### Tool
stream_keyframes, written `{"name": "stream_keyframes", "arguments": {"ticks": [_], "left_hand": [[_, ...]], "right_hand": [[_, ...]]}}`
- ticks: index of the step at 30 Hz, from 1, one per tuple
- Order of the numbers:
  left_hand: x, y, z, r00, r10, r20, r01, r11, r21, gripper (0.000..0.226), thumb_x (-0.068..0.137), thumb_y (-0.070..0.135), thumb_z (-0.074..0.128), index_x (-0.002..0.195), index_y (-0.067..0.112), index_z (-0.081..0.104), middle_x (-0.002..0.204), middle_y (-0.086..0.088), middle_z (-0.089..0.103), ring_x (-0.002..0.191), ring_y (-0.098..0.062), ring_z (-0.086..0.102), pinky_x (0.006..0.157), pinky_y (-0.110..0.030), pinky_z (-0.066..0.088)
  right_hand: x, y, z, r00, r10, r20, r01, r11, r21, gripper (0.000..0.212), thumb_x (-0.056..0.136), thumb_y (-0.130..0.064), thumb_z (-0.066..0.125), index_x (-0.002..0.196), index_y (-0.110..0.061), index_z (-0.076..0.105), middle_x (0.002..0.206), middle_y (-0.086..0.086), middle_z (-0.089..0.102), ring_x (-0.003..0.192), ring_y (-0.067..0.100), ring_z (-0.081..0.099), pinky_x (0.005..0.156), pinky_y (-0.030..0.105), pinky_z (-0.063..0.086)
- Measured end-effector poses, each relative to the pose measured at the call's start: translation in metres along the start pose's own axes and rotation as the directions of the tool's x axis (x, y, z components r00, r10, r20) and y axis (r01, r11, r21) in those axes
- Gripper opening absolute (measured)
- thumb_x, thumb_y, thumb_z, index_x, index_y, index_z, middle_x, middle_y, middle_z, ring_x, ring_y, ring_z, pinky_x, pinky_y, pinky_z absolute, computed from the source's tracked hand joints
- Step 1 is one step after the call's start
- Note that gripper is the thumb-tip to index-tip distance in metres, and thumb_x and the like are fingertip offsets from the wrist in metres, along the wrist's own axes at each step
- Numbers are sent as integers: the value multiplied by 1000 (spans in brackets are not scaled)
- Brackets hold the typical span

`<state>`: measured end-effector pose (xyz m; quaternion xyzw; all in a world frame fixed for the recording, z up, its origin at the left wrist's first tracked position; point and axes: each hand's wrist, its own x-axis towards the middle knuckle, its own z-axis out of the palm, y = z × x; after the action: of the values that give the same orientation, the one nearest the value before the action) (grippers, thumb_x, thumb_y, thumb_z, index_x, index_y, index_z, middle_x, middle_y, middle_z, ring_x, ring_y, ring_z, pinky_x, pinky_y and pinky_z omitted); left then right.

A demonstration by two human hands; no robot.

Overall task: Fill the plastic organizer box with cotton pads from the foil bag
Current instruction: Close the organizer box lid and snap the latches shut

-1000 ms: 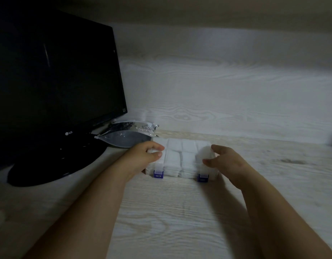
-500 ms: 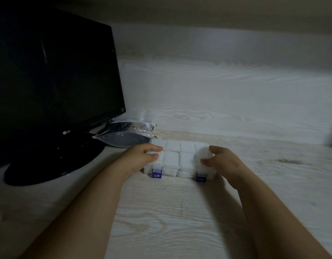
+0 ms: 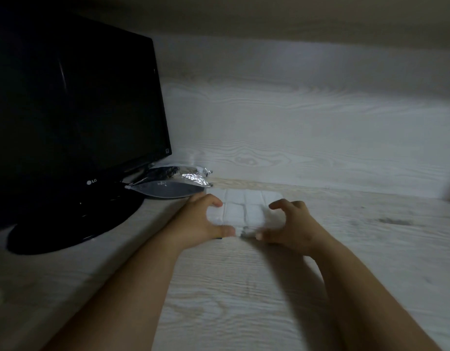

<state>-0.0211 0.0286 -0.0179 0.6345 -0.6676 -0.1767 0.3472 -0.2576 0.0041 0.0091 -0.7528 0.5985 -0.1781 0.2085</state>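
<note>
The pale wood-grain tabletop (image 3: pixel 244 300) is carrying everything, with a black monitor (image 3: pixel 74 110) standing at its far left. The left hand (image 3: pixel 198 224) and right hand (image 3: pixel 295 226) are each gripping one end of the plastic organizer box (image 3: pixel 254 198). Their fingers are curling over its top and their thumbs are pressing at its blurred near edge. The foil bag (image 3: pixel 168 188) is lying flat by the far edge, just beside the monitor's stand and just behind the left hand. Its crinkled silver mouth is pointing right, and what it is holding cannot be told. The box is sitting near the far edge between the hands. It is a clear, low rectangle divided into square compartments. White cotton pads (image 3: pixel 234 212) are filling every compartment showing.
</note>
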Motion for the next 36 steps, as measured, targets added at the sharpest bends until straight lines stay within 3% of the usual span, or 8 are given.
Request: {"name": "stream_keyframes", "arguments": {"ticks": [10,15,18,20,25,31,33,36], "left_hand": [[-6,19,13,998,-21,-65,40,952,302,57,65,34,72,114,30,43,129,1,38,111,-25,52,88,-34,47],[-8,34,22,983,-131,-125,171,902,396,55,70,33,63,118,24,39,136,-6,35,123,-34,40,101,-39,38],[-10,37,19,989,-92,-118,132,909,396,53,75,32,62,123,20,42,135,-4,38,123,-32,39,102,-35,34],[-10,31,12,996,-32,-85,61,932,358,54,77,33,66,126,21,47,134,-1,43,122,-27,44,98,-29,36],[-5,13,-8,999,-15,-38,20,993,118,54,81,34,72,132,24,58,149,3,43,134,-9,42,98,-11,26],[-3,7,-11,1000,-21,-7,21,999,39,48,81,39,75,126,27,64,151,2,41,137,-7,37,107,-15,23],[-2,4,-11,999,-7,-31,7,1000,18,45,77,42,77,119,28,68,145,2,47,134,-8,42,111,-22,29],[-3,4,-12,999,-35,-31,34,999,-32,40,76,40,79,113,28,71,120,8,62,110,0,54,92,-17,39]], "right_hand": [[-4,-10,12,996,10,-89,-22,991,-132,72,71,-42,76,133,-30,40,134,7,33,114,32,48,92,39,47],[-8,-20,11,1000,23,-20,-26,986,-166,88,68,-63,73,139,-27,36,137,7,35,120,31,48,95,41,45],[-10,-21,6,1000,-5,-2,5,986,-165,85,73,-59,70,144,-25,37,152,6,28,133,27,42,103,40,41],[-11,-20,2,999,-35,-10,33,983,-179,83,76,-54,69,147,-25,38,160,0,20,141,20,35,109,36,36],[-11,-12,-8,996,-55,-66,51,997,-49,50,85,-45,65,133,-32,57,143,-6,52,124,16,53,95,25,38],[-9,-8,-10,995,-74,-67,72,997,-25,46,86,-42,67,130,-29,60,149,-9,44,125,15,53,92,25,37],[-7,-7,-9,995,-70,-71,69,997,-19,46,85,-42,68,129,-30,61,150,-10,43,124,15,54,89,24,36],[-6,-6,-9,995,-70,-67,69,997,-17,47,85,-42,69,129,-29,61,150,-10,43,125,15,53,90,24,37]]}}
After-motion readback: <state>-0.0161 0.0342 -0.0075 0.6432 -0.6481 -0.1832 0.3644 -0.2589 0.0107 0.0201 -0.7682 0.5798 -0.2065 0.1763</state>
